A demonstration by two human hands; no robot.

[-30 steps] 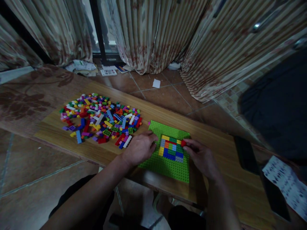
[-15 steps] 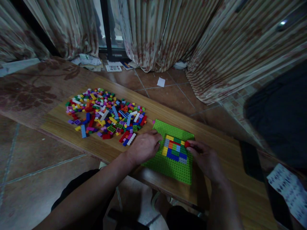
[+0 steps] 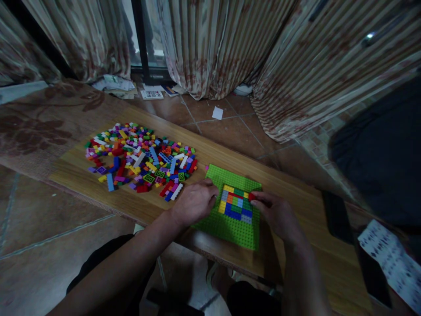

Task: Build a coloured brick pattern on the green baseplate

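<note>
Right hand (image 3: 275, 213), right of centre in the frame, pinches a red brick (image 3: 251, 196) between thumb and fingers, at the right edge of the brick patch (image 3: 233, 211). Cannot tell if the red brick is pressed down. Left hand (image 3: 195, 202), near frame centre, has fingers curled in close over the left part of the green plate (image 3: 237, 235); cannot tell if it holds anything. Plate lies flat on the wooden surface (image 3: 315, 259), lower centre-right of frame. Patch sits on the plate: yellow, green, red, orange, blue and grey bricks, packed tight. Loose pile (image 3: 144, 153) is spread at left of frame, mixed colours; a white brick (image 3: 176, 192) lies at its lower right, just beside the left hand. Dark slab (image 3: 337, 217) at right, printed sheet (image 3: 390, 261) at lower right. Curtains (image 3: 210, 48) across top; white paper (image 3: 217, 113) on floor (image 3: 238, 129), upper centre.
</note>
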